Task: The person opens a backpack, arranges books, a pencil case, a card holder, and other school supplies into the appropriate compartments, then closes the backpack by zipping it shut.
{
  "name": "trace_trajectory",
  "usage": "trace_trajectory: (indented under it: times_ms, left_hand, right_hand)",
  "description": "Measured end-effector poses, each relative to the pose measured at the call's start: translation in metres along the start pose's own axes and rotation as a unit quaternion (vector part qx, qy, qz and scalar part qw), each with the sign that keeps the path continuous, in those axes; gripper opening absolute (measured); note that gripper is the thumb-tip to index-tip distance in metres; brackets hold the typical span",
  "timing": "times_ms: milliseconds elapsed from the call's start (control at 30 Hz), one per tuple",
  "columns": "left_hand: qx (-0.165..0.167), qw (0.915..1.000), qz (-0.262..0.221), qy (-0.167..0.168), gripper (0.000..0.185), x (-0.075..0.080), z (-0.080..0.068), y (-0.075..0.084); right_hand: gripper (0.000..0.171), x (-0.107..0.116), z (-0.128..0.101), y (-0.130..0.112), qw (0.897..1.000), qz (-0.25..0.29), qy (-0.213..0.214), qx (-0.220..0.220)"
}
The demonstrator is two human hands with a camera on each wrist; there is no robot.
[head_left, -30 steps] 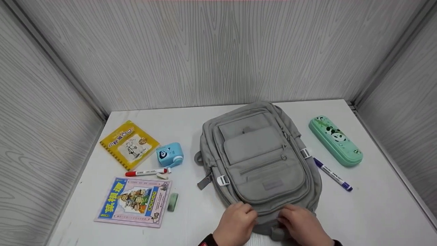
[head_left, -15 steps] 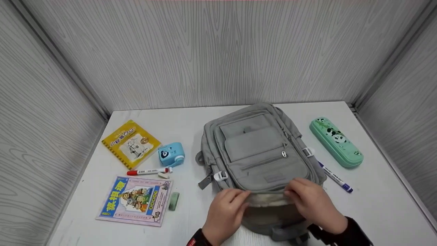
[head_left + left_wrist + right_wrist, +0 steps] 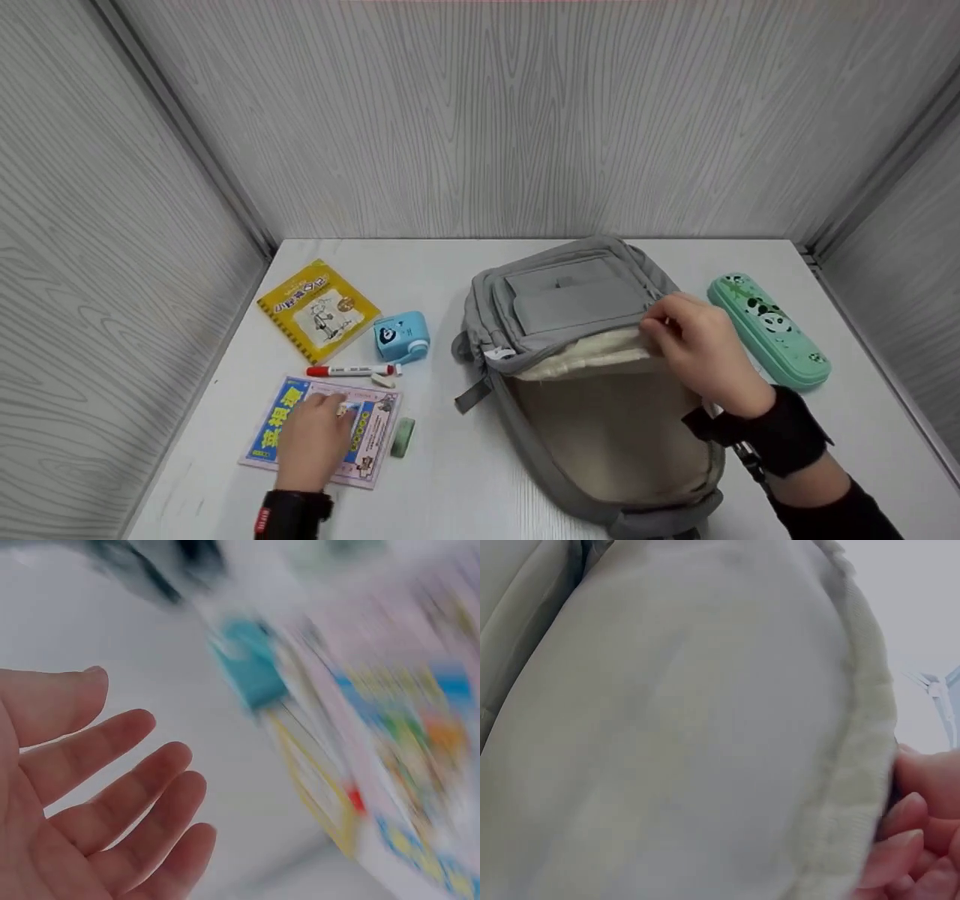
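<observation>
A grey backpack (image 3: 592, 296) lies on the white table with its main compartment spread wide, showing a cream lining (image 3: 607, 427). My right hand (image 3: 701, 349) pinches the edge of its front panel and holds it up; in the right wrist view the fingers (image 3: 904, 840) curl at the lining's seam. Over at the left, my left hand (image 3: 315, 439) is above a pink and blue comic book (image 3: 367, 450), covering part of its cover. The left wrist view shows that hand's fingers (image 3: 142, 795) spread and holding nothing, with the book (image 3: 420, 757) blurred beyond.
Behind the comic book lie a red-capped marker (image 3: 349, 370), a small white eraser (image 3: 382, 381), a yellow book (image 3: 319, 311) and a blue panda-printed pencil sharpener (image 3: 402, 335). A green eraser (image 3: 403, 437) sits beside the comic book. A green panda pencil case (image 3: 769, 330) lies right of the backpack.
My right hand has lifted the backpack's front panel up and back, exposing the lining. My left hand has let go of the bag and moved left over the comic book.
</observation>
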State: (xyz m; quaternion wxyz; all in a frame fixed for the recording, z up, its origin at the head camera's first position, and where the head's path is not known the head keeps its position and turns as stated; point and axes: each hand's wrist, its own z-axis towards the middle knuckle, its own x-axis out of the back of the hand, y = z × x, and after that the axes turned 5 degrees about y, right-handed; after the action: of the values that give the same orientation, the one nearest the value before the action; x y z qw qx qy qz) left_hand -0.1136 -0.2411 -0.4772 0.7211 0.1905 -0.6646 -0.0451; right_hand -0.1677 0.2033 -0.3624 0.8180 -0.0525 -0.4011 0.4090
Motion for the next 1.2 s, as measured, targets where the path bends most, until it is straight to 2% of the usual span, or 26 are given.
trace_trajectory:
  times_ms: [100, 167, 267, 400, 567, 667, 800, 967, 1200]
  left_hand:
    - [0.051, 0.9984, 0.018, -0.020, 0.047, 0.005, 0.013, -0.051]
    - [0.088, 0.9947, 0.021, -0.049, 0.057, 0.004, 0.018, -0.079]
    - [0.118, 0.9880, 0.021, -0.098, 0.070, -0.002, 0.021, -0.107]
    - [0.145, 0.9799, 0.025, -0.135, 0.083, -0.014, 0.023, -0.117]
    - [0.220, 0.9648, 0.018, -0.143, 0.101, -0.024, 0.027, -0.117]
    - [0.248, 0.9584, -0.003, -0.142, 0.102, -0.024, 0.028, -0.121]
    - [0.240, 0.9596, -0.026, -0.145, 0.099, -0.022, 0.027, -0.128]
    - [0.187, 0.9730, -0.031, -0.131, 0.091, -0.021, 0.025, -0.133]
    - [0.122, 0.9865, -0.039, -0.102, 0.072, -0.021, 0.029, -0.128]
  right_hand:
    - [0.015, 0.001, 0.003, 0.002, 1.000, -0.002, 0.009, -0.004]
    - [0.015, 0.002, 0.003, 0.003, 1.000, -0.005, 0.011, -0.003]
    - [0.014, 0.002, 0.001, 0.004, 1.000, -0.012, 0.012, -0.003]
    - [0.012, 0.000, -0.001, 0.006, 1.000, -0.018, 0.014, -0.003]
    - [0.013, -0.005, -0.002, 0.005, 1.000, -0.019, 0.013, -0.006]
    - [0.014, -0.007, -0.003, 0.003, 1.000, -0.019, 0.011, -0.008]
    - [0.015, -0.009, -0.005, 0.001, 1.000, -0.015, 0.008, -0.014]
    - [0.015, -0.009, -0.006, -0.001, 1.000, -0.007, 0.002, -0.021]
    - [0.014, -0.008, -0.008, -0.002, 1.000, -0.006, 0.003, -0.018]
